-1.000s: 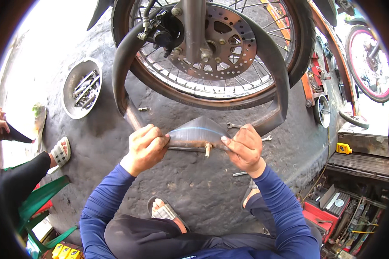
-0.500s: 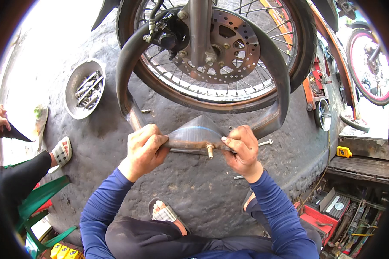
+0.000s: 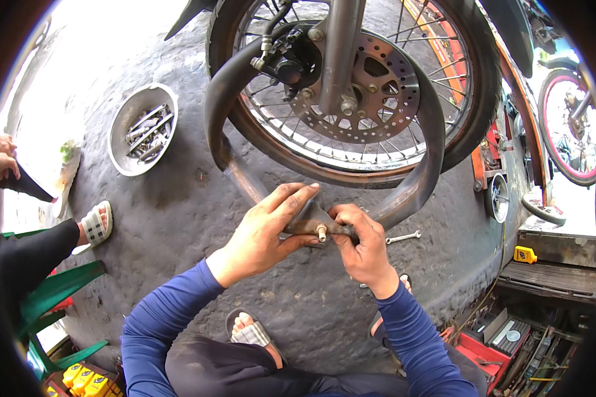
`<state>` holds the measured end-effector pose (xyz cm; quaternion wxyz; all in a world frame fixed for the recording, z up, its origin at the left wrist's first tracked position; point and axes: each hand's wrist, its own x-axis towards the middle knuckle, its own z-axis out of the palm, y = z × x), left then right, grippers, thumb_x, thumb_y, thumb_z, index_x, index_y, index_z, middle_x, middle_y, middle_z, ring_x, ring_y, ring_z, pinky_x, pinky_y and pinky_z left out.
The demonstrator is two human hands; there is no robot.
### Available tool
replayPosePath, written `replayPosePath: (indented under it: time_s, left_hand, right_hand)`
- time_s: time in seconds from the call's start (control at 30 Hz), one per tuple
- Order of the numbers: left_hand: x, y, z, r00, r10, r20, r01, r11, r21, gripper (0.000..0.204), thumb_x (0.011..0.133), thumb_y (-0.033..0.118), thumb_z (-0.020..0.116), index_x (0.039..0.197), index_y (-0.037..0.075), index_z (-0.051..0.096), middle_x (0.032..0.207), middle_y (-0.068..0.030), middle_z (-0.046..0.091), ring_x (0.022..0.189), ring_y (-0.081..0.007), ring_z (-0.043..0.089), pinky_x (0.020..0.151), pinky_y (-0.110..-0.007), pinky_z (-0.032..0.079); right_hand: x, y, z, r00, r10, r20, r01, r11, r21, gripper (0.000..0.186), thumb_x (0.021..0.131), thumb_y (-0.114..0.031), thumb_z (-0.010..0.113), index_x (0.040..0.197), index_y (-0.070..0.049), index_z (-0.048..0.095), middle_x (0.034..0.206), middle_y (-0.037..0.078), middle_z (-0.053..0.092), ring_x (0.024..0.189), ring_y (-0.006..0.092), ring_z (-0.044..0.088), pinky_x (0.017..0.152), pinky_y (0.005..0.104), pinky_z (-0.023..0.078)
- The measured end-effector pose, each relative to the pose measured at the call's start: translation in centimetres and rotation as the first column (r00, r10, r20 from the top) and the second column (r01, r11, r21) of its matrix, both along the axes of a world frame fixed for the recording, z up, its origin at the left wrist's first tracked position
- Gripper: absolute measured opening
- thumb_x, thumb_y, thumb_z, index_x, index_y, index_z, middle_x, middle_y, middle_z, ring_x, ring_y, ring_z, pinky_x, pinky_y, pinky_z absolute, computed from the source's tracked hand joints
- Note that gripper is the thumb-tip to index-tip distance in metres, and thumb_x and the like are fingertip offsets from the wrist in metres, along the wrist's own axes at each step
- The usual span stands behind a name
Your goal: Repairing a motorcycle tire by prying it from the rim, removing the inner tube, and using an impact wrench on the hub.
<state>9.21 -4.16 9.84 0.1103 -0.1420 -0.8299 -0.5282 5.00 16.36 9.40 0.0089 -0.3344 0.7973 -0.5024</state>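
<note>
Inner tube (image 3: pixel 436 142): we see a dark rubber loop in front of the motorcycle wheel (image 3: pixel 478 106), its lower stretch held above the floor (image 3: pixel 159 225).
Tube's rubber: we judge it light, soft and floppy, easy to fold, perhaps slick where dusty.
Valve stem (image 3: pixel 322 233): stiff, brass-coloured, standing out between the hands; we would spare it side loads, as its base could tear.
Left hand (image 3: pixel 271 225): wrapped over the tube left of the stem, thumb below, fingers above.
Right hand (image 3: pixel 363 248): pinching the tube just right of the stem.
Best hold: we would pinch broadly on both sides of the stem, never by the stem itself.
Brake disc (image 3: pixel 400 86): beside the fork leg (image 3: pixel 343 53); we cannot fully trace the tube's upper run here.
Wrench (image 3: pixel 404 237): on the floor, near the right hand.
</note>
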Motion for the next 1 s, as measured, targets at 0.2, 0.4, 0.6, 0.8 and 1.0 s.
replayPosePath:
  time_s: [0.2,0.4,0.6,0.8,1.0]
  left_hand:
    - [0.0,-0.7,-1.6,0.973,-0.145,0.18,0.125,0.985,0.118,0.046,0.074,0.016,0.079,0.114,0.0,0.062,0.095,-0.0119,0.057,0.081,-0.0265,0.059,0.071,-0.036,0.049]
    - [-0.5,-1.4,-1.3,0.957,-0.204,0.206,0.16,0.964,0.211,0.027,0.081,0.017,0.075,0.099,-0.001,0.068,0.073,-0.0067,0.054,0.065,-0.0184,0.054,0.06,-0.033,0.043]
    - [-0.1,-1.5,-1.1,0.884,-0.268,0.383,0.116,0.919,0.376,0.022,0.086,0.019,0.071,0.095,-0.001,0.07,0.068,-0.0029,0.049,0.062,-0.0103,0.046,0.057,-0.03,0.038]
    - [0.1,-1.4,-1.4,0.837,-0.293,0.462,0.043,0.877,0.478,0.022,0.088,0.02,0.07,0.094,-0.001,0.07,0.066,-0.0016,0.046,0.062,-0.0087,0.043,0.056,-0.029,0.036]
    - [-0.3,-1.6,-1.6,0.984,-0.13,0.118,0.106,0.975,0.193,0.018,0.079,0.013,0.075,0.087,-0.001,0.066,0.068,-0.0098,0.05,0.055,-0.0227,0.05,0.052,-0.035,0.039]
  right_hand:
    - [1.1,-0.2,0.6,0.945,-0.016,0.326,0.001,0.999,0.047,0.012,0.091,-0.011,0.061,0.098,-0.002,0.055,0.07,0.007,0.057,0.059,0.0118,0.051,0.055,0.0285,0.04]
    - [0.4,-0.4,0.4,0.885,0.015,0.466,-0.03,0.999,0.024,0.016,0.09,-0.015,0.063,0.096,-0.001,0.056,0.066,0.005,0.054,0.061,0.0072,0.047,0.053,0.0267,0.038]
    - [0.2,-0.6,1.0,0.844,0.026,0.536,-0.063,0.997,0.05,0.02,0.089,-0.019,0.066,0.096,-0.001,0.059,0.067,0.004,0.056,0.062,0.0067,0.048,0.057,0.0263,0.04]
    - [0.3,-0.7,1.0,0.833,-0.005,0.553,-0.046,0.996,0.078,0.023,0.087,-0.021,0.067,0.098,-0.001,0.061,0.073,0.007,0.062,0.068,0.0094,0.055,0.062,0.0271,0.044]
    - [-1.5,-0.8,2.7,0.898,0.029,0.439,-0.031,1.0,-0.002,0.023,0.091,-0.02,0.06,0.098,0.002,0.063,0.079,0.007,0.062,0.073,0.0118,0.056,0.067,0.0271,0.045]
